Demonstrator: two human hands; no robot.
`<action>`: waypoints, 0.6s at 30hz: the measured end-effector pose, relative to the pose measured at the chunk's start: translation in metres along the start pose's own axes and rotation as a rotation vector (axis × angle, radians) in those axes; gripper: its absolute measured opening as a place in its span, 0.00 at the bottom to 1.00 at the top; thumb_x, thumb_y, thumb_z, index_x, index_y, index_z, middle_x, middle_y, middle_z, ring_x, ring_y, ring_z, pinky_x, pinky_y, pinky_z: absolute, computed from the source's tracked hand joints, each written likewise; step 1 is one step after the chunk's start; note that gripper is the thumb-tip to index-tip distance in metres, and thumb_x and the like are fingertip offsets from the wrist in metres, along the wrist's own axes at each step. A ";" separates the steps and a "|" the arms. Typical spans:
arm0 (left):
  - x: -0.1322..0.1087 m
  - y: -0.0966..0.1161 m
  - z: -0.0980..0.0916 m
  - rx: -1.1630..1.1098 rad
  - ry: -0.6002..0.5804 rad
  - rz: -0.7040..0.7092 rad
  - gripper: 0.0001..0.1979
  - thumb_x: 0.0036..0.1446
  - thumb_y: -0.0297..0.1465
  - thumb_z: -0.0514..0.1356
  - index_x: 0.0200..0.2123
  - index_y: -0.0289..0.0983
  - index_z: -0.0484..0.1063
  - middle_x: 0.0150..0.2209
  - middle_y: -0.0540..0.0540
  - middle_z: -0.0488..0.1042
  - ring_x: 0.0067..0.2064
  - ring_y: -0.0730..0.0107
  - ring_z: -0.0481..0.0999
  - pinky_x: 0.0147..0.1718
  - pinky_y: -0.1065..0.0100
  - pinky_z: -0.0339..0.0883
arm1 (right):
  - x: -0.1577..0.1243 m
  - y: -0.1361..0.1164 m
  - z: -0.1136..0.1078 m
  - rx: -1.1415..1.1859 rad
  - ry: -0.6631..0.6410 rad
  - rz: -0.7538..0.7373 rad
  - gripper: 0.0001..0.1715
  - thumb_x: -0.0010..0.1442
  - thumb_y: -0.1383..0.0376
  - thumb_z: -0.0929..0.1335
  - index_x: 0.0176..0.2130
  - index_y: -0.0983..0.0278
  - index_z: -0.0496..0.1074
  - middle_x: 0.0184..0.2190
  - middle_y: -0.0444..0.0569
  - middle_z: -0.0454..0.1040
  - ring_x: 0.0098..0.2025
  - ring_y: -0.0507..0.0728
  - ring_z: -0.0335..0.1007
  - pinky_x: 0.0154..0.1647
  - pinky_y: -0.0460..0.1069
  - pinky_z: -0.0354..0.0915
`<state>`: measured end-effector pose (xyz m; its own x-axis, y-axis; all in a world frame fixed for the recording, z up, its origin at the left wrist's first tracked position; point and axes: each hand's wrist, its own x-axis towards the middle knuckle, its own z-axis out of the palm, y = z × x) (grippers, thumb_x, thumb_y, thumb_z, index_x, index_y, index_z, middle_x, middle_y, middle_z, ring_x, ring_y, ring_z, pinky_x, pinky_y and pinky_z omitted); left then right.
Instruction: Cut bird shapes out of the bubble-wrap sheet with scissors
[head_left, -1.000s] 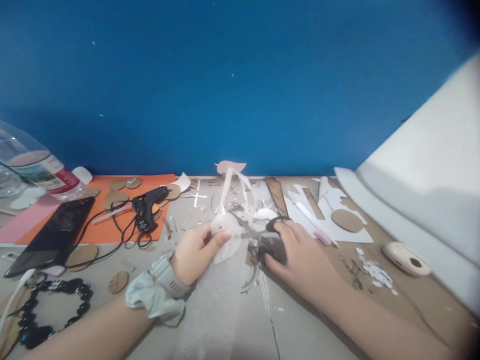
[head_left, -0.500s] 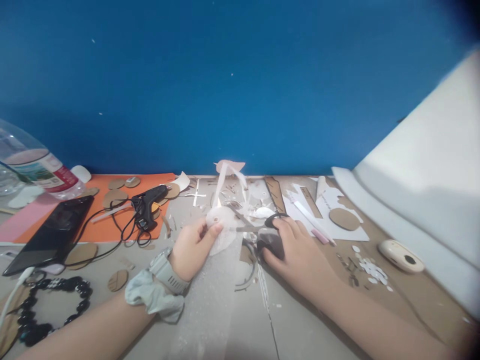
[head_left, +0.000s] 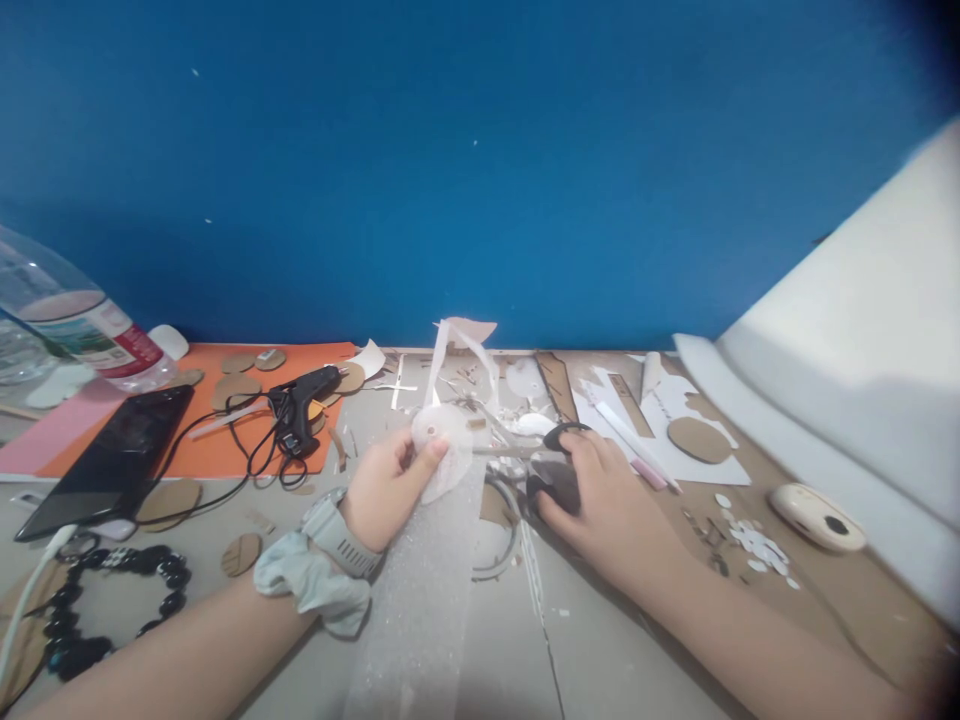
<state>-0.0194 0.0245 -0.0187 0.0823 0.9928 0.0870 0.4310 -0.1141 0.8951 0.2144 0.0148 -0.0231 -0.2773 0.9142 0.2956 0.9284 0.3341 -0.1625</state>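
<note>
Head view: left hand (head_left: 394, 490) pinches a white disc (head_left: 454, 436), right hand (head_left: 600, 490) grips scissors (head_left: 517, 452), glue gun (head_left: 298, 410) and scraps (head_left: 759, 545) nearby.

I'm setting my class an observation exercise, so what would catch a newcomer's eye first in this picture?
Probably the vivid blue wall, filling the upper part of the view. Next, near the centre, the left hand holds a whitish rounded piece, and the right hand holds black-handled scissors beside it. On the left, a black glue gun stands out against bright orange paper.
</note>
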 end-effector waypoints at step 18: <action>-0.001 0.000 0.002 0.077 -0.051 0.068 0.15 0.56 0.40 0.54 0.35 0.34 0.71 0.33 0.48 0.76 0.35 0.67 0.74 0.36 0.69 0.67 | -0.002 -0.001 -0.001 -0.031 0.032 -0.060 0.19 0.52 0.58 0.64 0.43 0.63 0.60 0.41 0.54 0.66 0.43 0.63 0.63 0.36 0.53 0.62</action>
<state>-0.0181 0.0236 -0.0198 0.1584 0.9798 0.1220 0.4902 -0.1853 0.8517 0.2136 0.0127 -0.0228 -0.3253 0.8847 0.3339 0.9176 0.3806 -0.1146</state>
